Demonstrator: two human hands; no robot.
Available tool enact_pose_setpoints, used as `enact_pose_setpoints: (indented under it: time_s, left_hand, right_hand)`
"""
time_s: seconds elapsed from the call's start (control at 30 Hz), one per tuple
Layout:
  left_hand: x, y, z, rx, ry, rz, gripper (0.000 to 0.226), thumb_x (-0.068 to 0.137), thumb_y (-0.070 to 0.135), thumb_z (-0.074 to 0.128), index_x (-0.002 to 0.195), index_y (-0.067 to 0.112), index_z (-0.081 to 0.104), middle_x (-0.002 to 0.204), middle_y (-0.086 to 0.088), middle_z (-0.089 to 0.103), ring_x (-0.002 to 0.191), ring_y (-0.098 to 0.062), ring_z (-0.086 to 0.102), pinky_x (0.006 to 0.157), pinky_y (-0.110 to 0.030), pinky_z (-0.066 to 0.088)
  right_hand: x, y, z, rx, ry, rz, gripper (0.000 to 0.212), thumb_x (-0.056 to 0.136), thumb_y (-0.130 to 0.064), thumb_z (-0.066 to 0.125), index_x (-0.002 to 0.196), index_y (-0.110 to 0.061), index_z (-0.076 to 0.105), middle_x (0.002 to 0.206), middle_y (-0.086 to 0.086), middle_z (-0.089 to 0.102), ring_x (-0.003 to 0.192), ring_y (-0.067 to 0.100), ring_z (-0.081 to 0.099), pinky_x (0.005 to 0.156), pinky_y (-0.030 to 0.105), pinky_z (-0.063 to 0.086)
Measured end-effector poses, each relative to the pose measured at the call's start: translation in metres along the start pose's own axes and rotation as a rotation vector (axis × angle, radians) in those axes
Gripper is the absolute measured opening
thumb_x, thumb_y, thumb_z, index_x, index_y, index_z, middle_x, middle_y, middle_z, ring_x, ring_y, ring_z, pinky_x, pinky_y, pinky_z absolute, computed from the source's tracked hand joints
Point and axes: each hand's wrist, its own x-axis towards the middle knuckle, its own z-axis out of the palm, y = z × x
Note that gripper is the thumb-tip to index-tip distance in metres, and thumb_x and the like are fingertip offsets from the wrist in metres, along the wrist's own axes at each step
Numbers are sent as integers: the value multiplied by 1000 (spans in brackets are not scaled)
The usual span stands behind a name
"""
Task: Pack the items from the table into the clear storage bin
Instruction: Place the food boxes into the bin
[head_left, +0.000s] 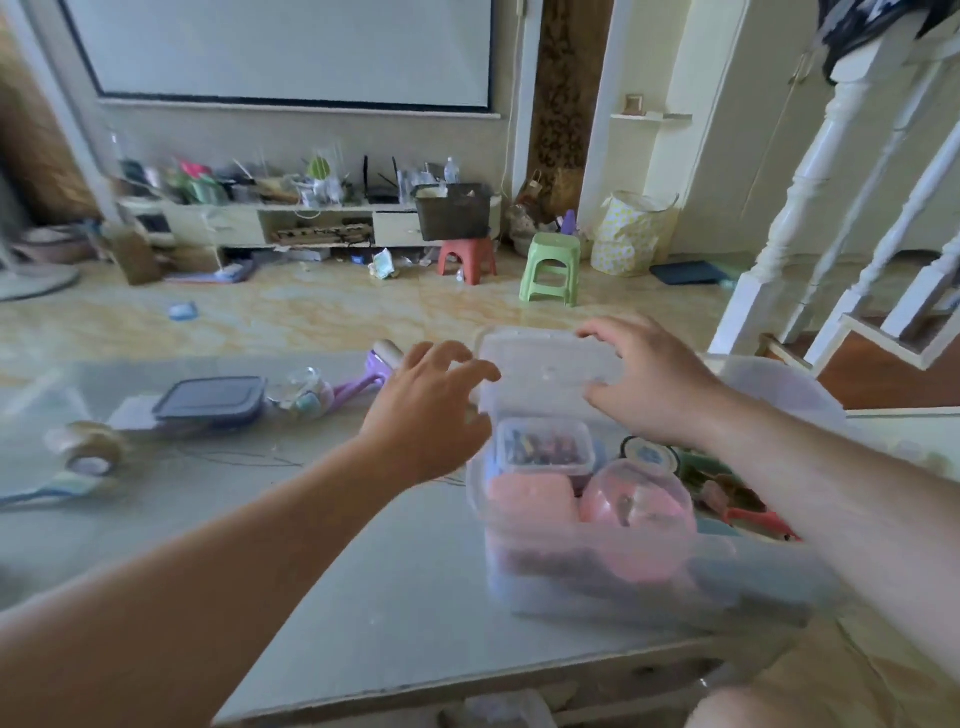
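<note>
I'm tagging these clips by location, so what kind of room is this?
Most likely a lived-in home living room: a cluttered low media cabinet under a big wall screen, plastic stools on the tiled floor, and a white stair railing.

I can't read any text, brand, number or sign from here. The frame is soft with motion blur. The roll of tape (91, 448) at the left edge of the frame shows no print I can make out, the round pale blue label (648, 455) right of centre, inside the clear storage bin (597, 582), is only a smear, and the bottles (451, 170) on the low cabinet at upper centre are too small to tell.
</note>
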Motion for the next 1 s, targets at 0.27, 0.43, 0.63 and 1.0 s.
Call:
enact_pose_setpoints:
  time_s: [0.27,0.43,0.63,1.0]
  left_hand:
    - [-115,-199,-22,135,-138,-428,57,80,44,70,135,44,57,154,0,40,141,-31,34,116,-46,37]
    - [-138,-286,-19,142,-164,-557,69,80,41,69,145,46,48,161,-3,31,145,-33,30,116,-47,38]
    - [-93,-373,-1,232,-209,-494,86,83,37,70,157,43,26,163,-7,17,149,-33,19,115,-49,36]
    - [35,-468,42,428,-476,-356,132,74,58,80,161,36,-16,171,-13,-9,155,-43,-12,125,-57,1]
  right_hand:
    - [56,-169,106,125,-152,-228,50,84,-27,67,134,-29,60,138,0,49,122,21,54,104,33,44]
    - [101,-215,210,-29,-320,-217,52,85,-28,62,135,-37,54,139,-6,44,133,22,45,102,35,45]
    - [176,-226,300,-241,-376,-118,72,72,-42,62,139,-46,36,137,-3,41,120,27,51,98,46,46]
    - [266,-227,388,-219,-423,-63,127,69,-69,73,158,-48,-14,169,1,-1,150,36,18,113,55,35]
